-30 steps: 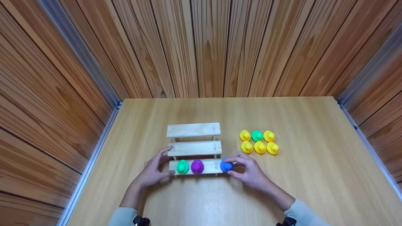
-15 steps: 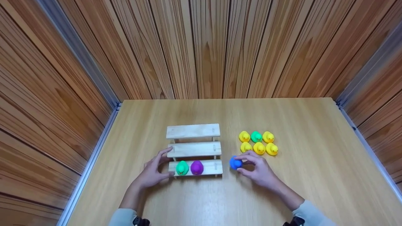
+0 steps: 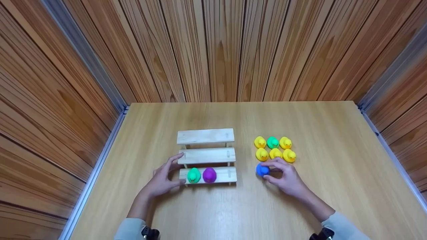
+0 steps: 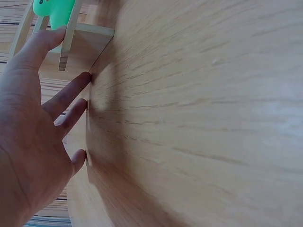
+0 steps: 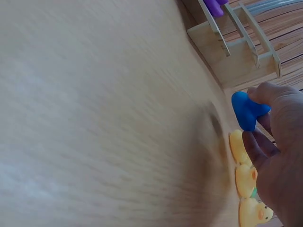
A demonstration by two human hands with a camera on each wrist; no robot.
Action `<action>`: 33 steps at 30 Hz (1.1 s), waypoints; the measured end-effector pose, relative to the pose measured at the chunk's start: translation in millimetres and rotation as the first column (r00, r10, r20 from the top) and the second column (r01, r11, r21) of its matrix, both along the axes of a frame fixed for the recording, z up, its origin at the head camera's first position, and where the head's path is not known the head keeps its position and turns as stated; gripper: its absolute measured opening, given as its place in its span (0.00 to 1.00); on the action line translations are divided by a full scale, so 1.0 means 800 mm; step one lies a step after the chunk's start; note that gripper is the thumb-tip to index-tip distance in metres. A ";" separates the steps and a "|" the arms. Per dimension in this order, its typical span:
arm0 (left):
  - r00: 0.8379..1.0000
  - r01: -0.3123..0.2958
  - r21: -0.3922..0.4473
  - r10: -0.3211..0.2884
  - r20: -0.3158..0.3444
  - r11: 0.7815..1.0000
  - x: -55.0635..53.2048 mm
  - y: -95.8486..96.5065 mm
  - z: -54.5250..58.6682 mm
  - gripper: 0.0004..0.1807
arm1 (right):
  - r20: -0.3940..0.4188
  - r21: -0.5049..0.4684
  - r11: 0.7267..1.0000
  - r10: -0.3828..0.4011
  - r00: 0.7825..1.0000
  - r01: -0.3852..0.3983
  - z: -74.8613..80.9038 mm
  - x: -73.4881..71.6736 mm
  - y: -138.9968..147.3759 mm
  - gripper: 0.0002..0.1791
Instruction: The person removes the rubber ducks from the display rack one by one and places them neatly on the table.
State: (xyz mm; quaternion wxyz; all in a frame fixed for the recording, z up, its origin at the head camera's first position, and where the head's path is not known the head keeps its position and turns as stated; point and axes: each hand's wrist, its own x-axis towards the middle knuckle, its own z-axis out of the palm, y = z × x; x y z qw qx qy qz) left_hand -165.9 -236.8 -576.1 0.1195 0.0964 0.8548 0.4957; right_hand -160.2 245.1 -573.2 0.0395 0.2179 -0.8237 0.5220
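Note:
My right hand pinches a blue rubber duck between thumb and fingers, just in front of the yellow ducks. In the right wrist view the blue duck is held above the table. A three-tier wooden stand bears a green duck and a purple duck on its lowest step. At the stand's left end my left hand rests with fingers spread. Its thumb touches the lowest step beside the green duck, while the other fingertips reach down to the table in the left wrist view.
Right of the stand, several yellow ducks and one green duck stand in two rows. Wood-plank walls enclose the table at the back and sides. Metal strips run along the table's side edges.
My right hand has carried the blue duck off the right end of the lowest step, rightward to in front of the yellow ducks. The left hand stays at the stand.

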 end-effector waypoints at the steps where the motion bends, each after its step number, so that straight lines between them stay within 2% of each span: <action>1: 1.000 0.001 -0.003 -0.001 -0.001 1.000 0.000 0.000 -0.001 0.52 | 0.004 -0.001 1.000 -0.006 1.000 0.006 -0.001 0.000 0.002 0.22; 8: 1.000 0.021 -0.006 -0.021 0.005 1.000 -0.002 0.001 -0.003 0.52 | 0.051 0.040 0.998 -0.042 0.998 0.040 -0.009 -0.001 0.010 0.23; 14: 1.000 0.007 -0.028 -0.007 -0.002 1.000 -0.003 -0.002 0.001 0.52 | 0.100 0.038 0.998 -0.056 0.993 0.052 -0.014 -0.006 0.010 0.23; 23: 1.000 -0.001 -0.048 0.001 -0.010 0.999 0.000 -0.002 0.000 0.52 | 0.112 0.019 0.998 -0.067 0.991 0.065 -0.018 -0.010 0.006 0.22; 33: 1.000 -0.018 -0.044 0.018 0.007 0.999 0.000 0.000 0.001 0.52 | 0.133 0.041 0.997 -0.071 0.989 0.066 -0.020 -0.011 0.009 0.22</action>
